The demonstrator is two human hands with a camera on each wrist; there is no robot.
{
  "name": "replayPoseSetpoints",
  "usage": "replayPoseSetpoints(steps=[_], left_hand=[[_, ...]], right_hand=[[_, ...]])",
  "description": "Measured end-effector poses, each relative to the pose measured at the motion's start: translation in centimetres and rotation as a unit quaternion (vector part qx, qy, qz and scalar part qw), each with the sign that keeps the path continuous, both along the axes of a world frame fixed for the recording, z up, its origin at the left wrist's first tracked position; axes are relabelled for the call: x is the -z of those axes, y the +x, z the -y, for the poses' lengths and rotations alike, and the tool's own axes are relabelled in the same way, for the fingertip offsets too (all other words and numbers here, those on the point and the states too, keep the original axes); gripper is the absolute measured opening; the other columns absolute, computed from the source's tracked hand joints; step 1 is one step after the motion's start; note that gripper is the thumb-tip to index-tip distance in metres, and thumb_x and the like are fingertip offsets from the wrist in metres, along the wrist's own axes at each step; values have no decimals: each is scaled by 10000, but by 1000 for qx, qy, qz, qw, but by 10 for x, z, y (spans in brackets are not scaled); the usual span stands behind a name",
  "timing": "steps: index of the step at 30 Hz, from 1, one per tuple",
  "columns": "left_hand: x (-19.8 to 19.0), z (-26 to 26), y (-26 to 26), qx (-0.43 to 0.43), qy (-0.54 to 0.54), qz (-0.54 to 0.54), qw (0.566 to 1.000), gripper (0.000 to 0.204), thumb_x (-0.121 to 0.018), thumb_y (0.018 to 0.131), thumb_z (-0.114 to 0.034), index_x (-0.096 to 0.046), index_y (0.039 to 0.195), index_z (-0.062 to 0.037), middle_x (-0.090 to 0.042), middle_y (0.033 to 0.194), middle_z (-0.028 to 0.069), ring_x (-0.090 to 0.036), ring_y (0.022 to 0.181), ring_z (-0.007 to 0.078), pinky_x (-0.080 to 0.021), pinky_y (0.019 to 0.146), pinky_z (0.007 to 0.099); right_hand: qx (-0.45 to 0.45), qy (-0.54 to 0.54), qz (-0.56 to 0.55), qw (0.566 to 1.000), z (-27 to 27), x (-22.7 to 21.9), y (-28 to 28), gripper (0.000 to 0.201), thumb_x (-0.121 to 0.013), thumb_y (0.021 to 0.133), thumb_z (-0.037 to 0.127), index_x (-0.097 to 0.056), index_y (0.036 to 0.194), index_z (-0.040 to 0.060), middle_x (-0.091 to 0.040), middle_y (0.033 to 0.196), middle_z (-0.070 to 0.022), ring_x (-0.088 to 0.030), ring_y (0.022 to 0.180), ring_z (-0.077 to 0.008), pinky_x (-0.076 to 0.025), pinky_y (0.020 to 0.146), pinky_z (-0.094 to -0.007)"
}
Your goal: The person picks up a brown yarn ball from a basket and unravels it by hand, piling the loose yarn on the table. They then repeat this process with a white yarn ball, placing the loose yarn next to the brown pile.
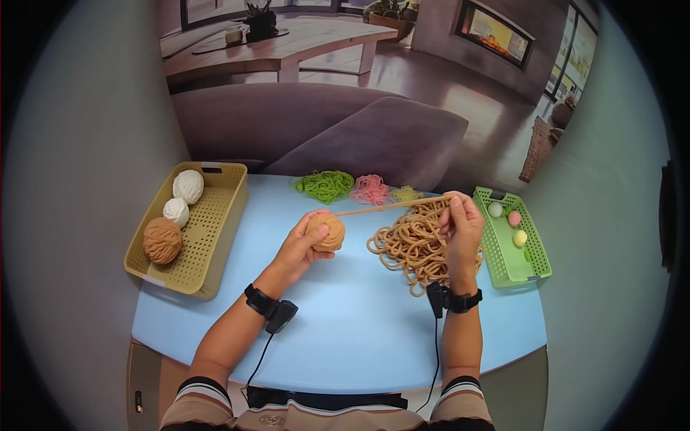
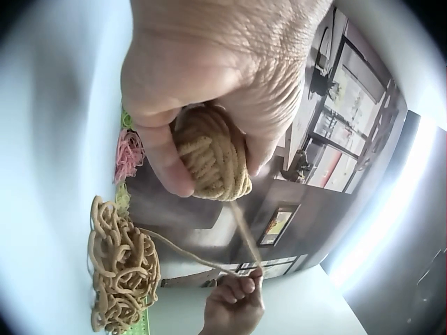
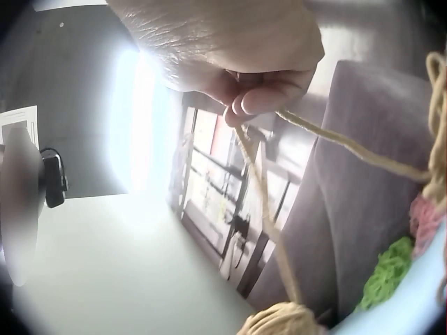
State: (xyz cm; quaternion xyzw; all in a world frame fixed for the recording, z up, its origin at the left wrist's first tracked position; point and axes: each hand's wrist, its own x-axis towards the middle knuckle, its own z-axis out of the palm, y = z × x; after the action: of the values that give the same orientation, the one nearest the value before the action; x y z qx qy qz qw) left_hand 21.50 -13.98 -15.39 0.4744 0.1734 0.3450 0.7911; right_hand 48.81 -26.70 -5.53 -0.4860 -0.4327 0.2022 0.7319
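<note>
My left hand (image 1: 298, 248) grips a tan yarn ball (image 1: 330, 233) above the table, thumb across its front. In the left wrist view the ball (image 2: 213, 157) sits between thumb and fingers. A taut strand of yarn (image 1: 392, 206) runs from the ball to my right hand (image 1: 462, 223), whose thumb and fingertips pinch it. From that pinch the yarn (image 3: 349, 145) goes on down to a loose heap of tan yarn (image 1: 413, 248), seen in the right wrist view. The heap lies on the table, partly behind my right hand and wrist.
A tan basket (image 1: 228, 215) at left holds two white yarn balls (image 1: 188, 187) and a brown one (image 1: 162, 241). Green (image 1: 327, 186), pink (image 1: 371, 189) and yellow (image 1: 407, 194) yarn tangles lie along the back edge. A green basket (image 1: 512, 271) at right holds several small balls.
</note>
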Motion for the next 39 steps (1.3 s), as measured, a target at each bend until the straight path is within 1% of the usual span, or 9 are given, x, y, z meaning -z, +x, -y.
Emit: replayPoseSetpoints(steps=[2, 5, 6, 8, 10, 16, 24, 32, 39], left_hand=[[-7, 3, -3, 10, -1, 8, 1000, 603, -668, 964, -320, -393, 1470, -140, -619, 1229, 104, -696, 987, 194, -606, 708, 297], [-12, 10, -3, 42, 27, -5, 999, 650, -680, 943, -302, -372, 1481, -106, -610, 1243, 106, -677, 1036, 192, -601, 718, 299], [-8, 10, -2, 50, 41, -16, 998, 669, -685, 934, -297, -367, 1484, -90, -607, 1248, 108, -666, 1065, 195, -597, 721, 299], [-9, 12, -2, 65, 71, -32, 995, 705, -694, 909, -286, -359, 1488, -64, -600, 1260, 112, -639, 1122, 202, -584, 768, 310], [-19, 19, -1, 81, 105, -43, 990, 741, -701, 877, -277, -356, 1491, -44, -593, 1273, 115, -608, 1179, 210, -567, 858, 331], [-31, 27, -2, 170, 101, -16, 980, 794, -712, 807, -283, -381, 1495, -65, -586, 1299, 118, -590, 1201, 225, -427, 1088, 370], [-20, 25, 1, 164, 106, -80, 977, 698, -745, 890, -306, -403, 1460, -94, -604, 1231, 86, -632, 1102, 183, -546, 864, 322], [-2, -2, -1, -32, -48, 45, 997, 501, -616, 999, -351, -424, 1407, -132, -628, 1195, 108, -693, 968, 214, -614, 695, 302], [-11, -1, -6, 43, -33, 58, 997, 572, -588, 979, -364, -391, 1451, -108, -624, 1232, 178, -691, 967, 258, -602, 682, 309]], right_hand=[[43, -32, 26, 998, -3, 15, 37, 245, -585, 1014, 145, -658, 1208, 13, -652, 799, -9, -489, 544, -43, -405, 494, -193], [223, 11, 299, 928, -27, 41, 42, 349, -598, 977, 107, -619, 1310, 7, -698, 988, -62, -542, 592, -51, -450, 538, -213], [128, -58, 270, 953, -26, 49, 41, 477, -612, 940, 73, -550, 1410, 15, -681, 1151, -107, -594, 676, -69, -474, 566, -234], [-73, -166, 135, 974, -15, 25, -12, 480, -595, 956, 101, -534, 1425, 18, -680, 1099, -95, -611, 728, -81, -468, 558, -236], [-216, -250, 146, 932, -18, 32, -35, 495, -587, 990, 172, -503, 1448, 5, -677, 1044, -63, -599, 741, -76, -468, 549, -231], [-375, -244, 81, 891, -20, 45, -59, 421, -591, 1026, 278, -597, 1377, 46, -608, 798, 7, -556, 703, -57, -465, 519, -224], [-254, -184, 112, 943, -15, 38, -42, 289, -646, 1002, 296, -706, 953, 18, -544, 688, 46, -472, 563, -36, -434, 504, -211], [-146, -35, 65, 986, 7, 7, -24, 287, -611, 1030, 271, -689, 982, -1, -560, 698, 29, -487, 565, -34, -418, 502, -205], [69, -75, 85, 991, -9, 25, 43, 190, -613, 1009, 154, -699, 999, -15, -615, 744, 17, -517, 605, -54, -424, 539, -211]])
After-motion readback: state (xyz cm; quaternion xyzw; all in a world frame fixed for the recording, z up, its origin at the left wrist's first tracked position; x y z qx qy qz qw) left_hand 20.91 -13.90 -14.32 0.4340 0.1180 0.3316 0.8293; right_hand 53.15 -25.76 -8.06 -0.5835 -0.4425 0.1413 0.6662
